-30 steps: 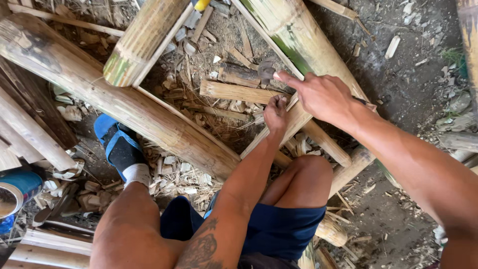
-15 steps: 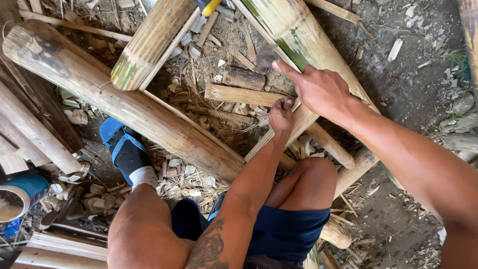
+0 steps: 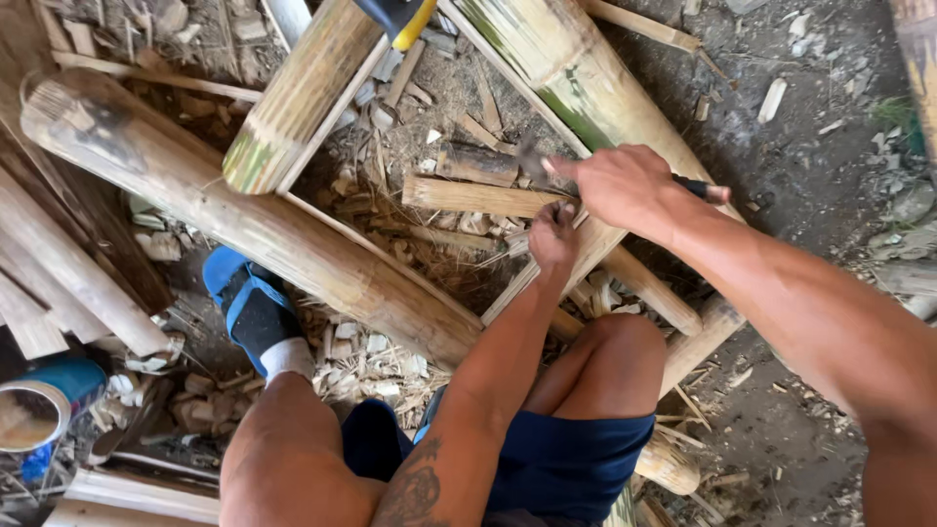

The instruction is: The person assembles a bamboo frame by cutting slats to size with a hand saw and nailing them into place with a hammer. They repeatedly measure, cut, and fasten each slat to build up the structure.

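My left hand (image 3: 553,237) is closed around a thin bamboo slat (image 3: 514,290) that runs diagonally over the pile in front of my knee. Just above it, my right hand (image 3: 617,185) grips a knife (image 3: 701,187). The knife's dark handle end sticks out to the right, and its blade reaches left toward a short split bamboo piece (image 3: 470,196). The two hands almost touch. Part of the blade is hidden by my fingers.
Thick bamboo poles lie across the ground: one long pole (image 3: 244,220) at left, one (image 3: 303,93) at top, one (image 3: 576,88) at upper right. My blue sandalled foot (image 3: 252,310) rests beside shavings (image 3: 371,356). A tin can (image 3: 34,415) stands at lower left. A yellow-black tool handle (image 3: 402,15) shows at the top edge.
Both hands stay nearly where they were on the slat and knife. The view has drifted slightly, so the poles sit a little lower in the picture.
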